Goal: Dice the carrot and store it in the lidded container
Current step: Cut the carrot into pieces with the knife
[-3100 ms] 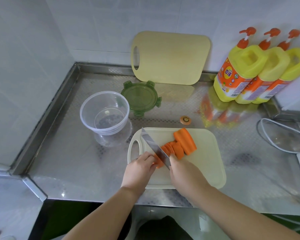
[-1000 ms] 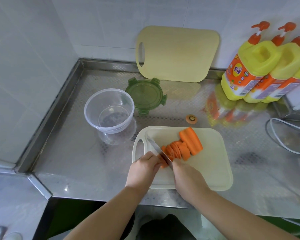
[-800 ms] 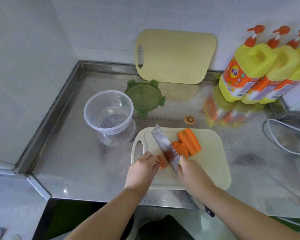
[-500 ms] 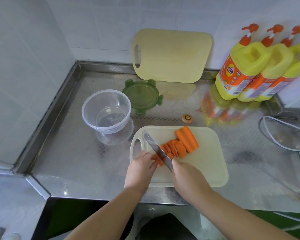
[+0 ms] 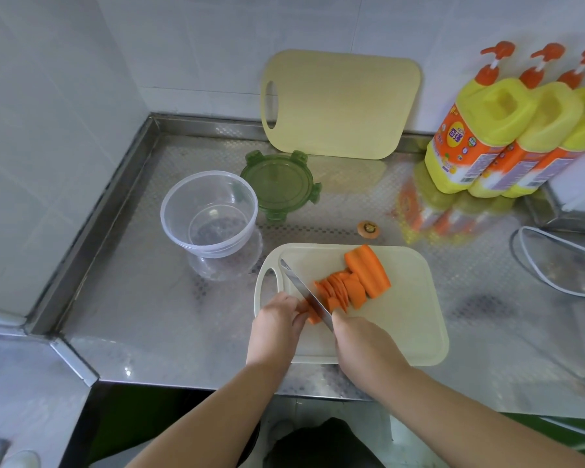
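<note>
Steel counter (image 5: 142,309), white tiled walls (image 5: 190,52), carrot (image 5: 367,270) on cutting board (image 5: 402,319)

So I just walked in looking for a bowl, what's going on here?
A person is slicing a carrot on the cream cutting board. The right hand grips the knife, blade down in the carrot; the left hand steadies the end piece. Slices and a thicker chunk lie right of the blade. The clear container is empty, its green lid off beside it.

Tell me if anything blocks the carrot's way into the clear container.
Nothing visible does. The container stands open, its lid off beside it, left of the board holding the carrot.
</note>
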The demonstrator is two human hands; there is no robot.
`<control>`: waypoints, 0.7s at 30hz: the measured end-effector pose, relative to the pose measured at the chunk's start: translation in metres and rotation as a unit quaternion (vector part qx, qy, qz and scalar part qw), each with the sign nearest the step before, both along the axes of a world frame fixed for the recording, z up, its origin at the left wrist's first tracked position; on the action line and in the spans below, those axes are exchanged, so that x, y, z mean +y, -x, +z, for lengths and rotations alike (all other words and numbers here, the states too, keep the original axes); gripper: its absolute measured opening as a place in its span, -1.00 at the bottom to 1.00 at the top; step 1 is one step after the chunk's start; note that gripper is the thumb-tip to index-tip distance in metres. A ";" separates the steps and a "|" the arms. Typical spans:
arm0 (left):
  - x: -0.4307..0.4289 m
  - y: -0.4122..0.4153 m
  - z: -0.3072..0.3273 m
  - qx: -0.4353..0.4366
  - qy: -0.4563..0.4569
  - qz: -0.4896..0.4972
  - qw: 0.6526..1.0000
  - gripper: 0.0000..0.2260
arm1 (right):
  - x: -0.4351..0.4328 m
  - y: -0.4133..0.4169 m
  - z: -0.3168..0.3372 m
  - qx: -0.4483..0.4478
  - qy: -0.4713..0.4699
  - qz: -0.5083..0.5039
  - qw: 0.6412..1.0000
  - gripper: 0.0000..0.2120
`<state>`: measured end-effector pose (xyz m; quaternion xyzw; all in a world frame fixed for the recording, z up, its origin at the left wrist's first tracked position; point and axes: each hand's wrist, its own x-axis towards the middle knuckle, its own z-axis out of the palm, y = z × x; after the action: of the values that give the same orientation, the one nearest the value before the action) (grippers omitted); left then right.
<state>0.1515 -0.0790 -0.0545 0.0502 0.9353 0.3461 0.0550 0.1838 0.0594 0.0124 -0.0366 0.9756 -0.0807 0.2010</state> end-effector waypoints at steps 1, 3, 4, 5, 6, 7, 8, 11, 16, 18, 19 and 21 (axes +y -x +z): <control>0.000 -0.001 0.000 -0.004 0.001 0.004 1.000 -0.90 | -0.001 0.001 -0.002 -0.001 -0.003 0.001 1.000 -0.71; 0.001 -0.001 0.001 -0.006 -0.007 0.016 1.000 -0.90 | -0.002 0.002 -0.006 -0.005 -0.007 0.005 1.000 -0.71; 0.001 -0.001 0.002 -0.005 -0.013 0.018 1.000 -0.92 | -0.002 0.003 -0.009 -0.004 -0.006 0.003 1.000 -0.70; 0.001 -0.001 0.003 -0.004 -0.018 0.018 1.000 -0.93 | -0.002 0.004 -0.011 -0.005 -0.004 0.001 1.000 -0.71; 0.001 -0.001 0.005 -0.003 -0.018 0.017 1.000 -0.94 | -0.003 0.005 -0.013 -0.008 0.000 -0.001 1.000 -0.74; 0.001 -0.001 0.005 -0.002 -0.017 0.015 1.000 -0.93 | -0.002 0.006 -0.015 -0.013 0.013 -0.011 1.000 -0.80; 0.000 -0.001 0.005 0.001 -0.017 0.013 1.000 -0.92 | 0.000 0.007 -0.017 -0.019 0.031 -0.029 0.999 -0.91; 0.000 -0.001 0.005 0.001 -0.015 0.003 1.000 -0.92 | 0.007 0.007 -0.018 -0.017 0.101 -0.101 0.990 -0.82; 0.000 -0.001 0.009 -0.018 -0.042 0.021 0.999 -0.96 | 0.012 0.003 -0.010 0.043 0.083 -0.085 0.992 -0.89; 0.000 -0.001 0.010 -0.028 -0.064 0.042 0.997 -0.98 | 0.010 0.002 -0.003 0.049 0.057 -0.055 0.996 -0.95; 0.000 -0.001 0.010 -0.035 -0.066 0.045 0.996 -0.96 | 0.008 0.001 0.000 0.045 0.037 -0.040 0.997 -0.91; 0.000 -0.001 0.009 -0.052 -0.064 0.044 0.996 -0.89 | 0.005 -0.002 0.003 0.040 0.015 -0.023 0.999 -0.84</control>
<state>0.1525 -0.0792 -0.0459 -0.0058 0.9083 0.4097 0.0844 0.1863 0.0646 0.0151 -0.0205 0.9820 -0.0983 0.1597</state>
